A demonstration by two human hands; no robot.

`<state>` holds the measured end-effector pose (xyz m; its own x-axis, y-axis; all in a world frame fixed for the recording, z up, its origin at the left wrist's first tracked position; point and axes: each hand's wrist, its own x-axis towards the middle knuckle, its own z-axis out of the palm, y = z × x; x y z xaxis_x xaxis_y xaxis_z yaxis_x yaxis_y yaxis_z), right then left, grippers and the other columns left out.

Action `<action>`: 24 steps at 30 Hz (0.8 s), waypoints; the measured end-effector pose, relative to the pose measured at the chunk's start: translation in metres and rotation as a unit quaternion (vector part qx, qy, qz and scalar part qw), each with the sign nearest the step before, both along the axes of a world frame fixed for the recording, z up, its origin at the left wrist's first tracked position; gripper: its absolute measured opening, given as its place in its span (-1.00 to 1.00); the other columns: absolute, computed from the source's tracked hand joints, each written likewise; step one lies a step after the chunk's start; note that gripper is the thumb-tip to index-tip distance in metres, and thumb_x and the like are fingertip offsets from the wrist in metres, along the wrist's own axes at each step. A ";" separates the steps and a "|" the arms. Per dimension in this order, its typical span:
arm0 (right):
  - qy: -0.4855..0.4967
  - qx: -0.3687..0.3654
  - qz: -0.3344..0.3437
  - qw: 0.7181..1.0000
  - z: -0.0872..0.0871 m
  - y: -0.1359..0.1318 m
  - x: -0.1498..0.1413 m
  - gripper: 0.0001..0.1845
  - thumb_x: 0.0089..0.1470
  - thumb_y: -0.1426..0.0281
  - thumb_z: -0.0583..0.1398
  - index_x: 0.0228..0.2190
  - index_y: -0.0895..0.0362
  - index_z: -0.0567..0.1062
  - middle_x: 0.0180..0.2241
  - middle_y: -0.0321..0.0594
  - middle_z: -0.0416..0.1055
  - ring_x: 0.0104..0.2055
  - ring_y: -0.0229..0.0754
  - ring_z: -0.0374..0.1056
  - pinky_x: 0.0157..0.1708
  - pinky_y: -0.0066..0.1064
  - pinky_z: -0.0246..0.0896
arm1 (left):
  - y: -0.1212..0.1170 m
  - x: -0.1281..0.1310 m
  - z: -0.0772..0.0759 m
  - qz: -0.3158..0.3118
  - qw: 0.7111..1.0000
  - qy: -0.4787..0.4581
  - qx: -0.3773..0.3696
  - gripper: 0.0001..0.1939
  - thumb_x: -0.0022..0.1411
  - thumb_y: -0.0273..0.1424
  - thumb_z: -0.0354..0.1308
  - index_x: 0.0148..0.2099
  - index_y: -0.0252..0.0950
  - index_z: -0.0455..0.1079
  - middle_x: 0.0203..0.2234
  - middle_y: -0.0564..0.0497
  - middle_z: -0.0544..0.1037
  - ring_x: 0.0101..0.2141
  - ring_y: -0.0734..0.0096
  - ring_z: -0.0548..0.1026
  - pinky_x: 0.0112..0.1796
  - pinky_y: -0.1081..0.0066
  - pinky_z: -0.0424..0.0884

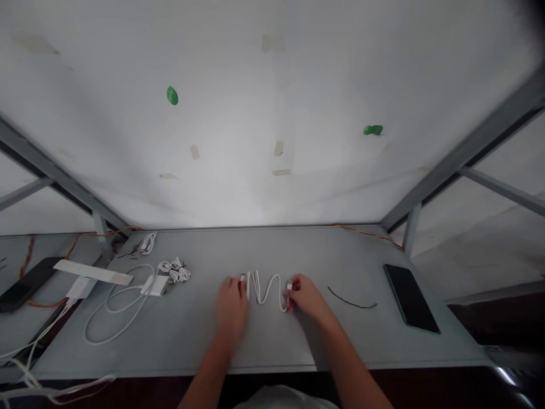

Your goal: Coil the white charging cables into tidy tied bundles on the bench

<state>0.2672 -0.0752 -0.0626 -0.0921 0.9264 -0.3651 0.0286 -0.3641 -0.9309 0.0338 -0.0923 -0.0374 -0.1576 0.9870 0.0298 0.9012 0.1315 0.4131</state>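
Note:
A white charging cable (263, 296) lies in zigzag folds on the grey table between my two hands. My left hand (232, 304) rests at its left end, fingers closed around that connector, part of which shows at the fingertips. The plug at the other end is pinched in my right hand (301, 292), thumb against fingers. To the right of my right hand lies a thin black twist tie (351, 300).
A dark phone (411, 298) lies at the right. Leftward are a bundled white cable (174, 270), another coiled cable (149, 242), a white adapter (155, 285) with a looped cord, and a white strip (93, 271). A wall (255, 113) rises behind the table (272, 346).

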 end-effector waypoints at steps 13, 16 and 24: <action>0.212 0.006 0.031 0.977 0.043 0.014 -0.052 -0.65 -0.02 0.03 0.28 -0.46 0.07 0.48 -0.48 -0.21 0.49 -0.43 -0.12 0.40 -0.45 -0.31 0.33 | 0.006 0.050 0.029 -0.077 0.962 -0.261 -0.014 -0.63 0.56 -0.24 -0.10 0.07 -0.22 0.50 -0.15 -0.10 0.67 -0.16 0.25 0.62 -0.12 0.34 0.46; 0.175 0.023 -0.017 0.984 0.045 0.014 -0.053 -0.45 0.05 -0.19 0.23 -0.41 0.06 0.48 -0.54 -0.26 0.42 -0.54 -0.17 0.32 -0.60 -0.37 0.22 | 0.007 0.047 0.030 -0.102 0.961 -0.255 0.037 -0.67 0.52 -0.29 -0.03 0.06 -0.19 0.56 -0.11 -0.10 0.66 -0.13 0.26 0.61 -0.07 0.33 0.47; 0.122 0.064 -0.045 0.989 0.045 0.007 -0.059 -0.34 0.07 -0.28 0.25 -0.19 0.06 0.52 -0.56 -0.39 0.34 -0.64 -0.30 0.16 -0.70 -0.46 0.00 | 0.015 0.039 0.024 -0.078 0.944 -0.319 0.038 -0.69 0.40 -0.15 0.13 -0.03 -0.20 0.59 -0.21 -0.06 0.70 -0.24 0.26 0.63 -0.14 0.30 0.53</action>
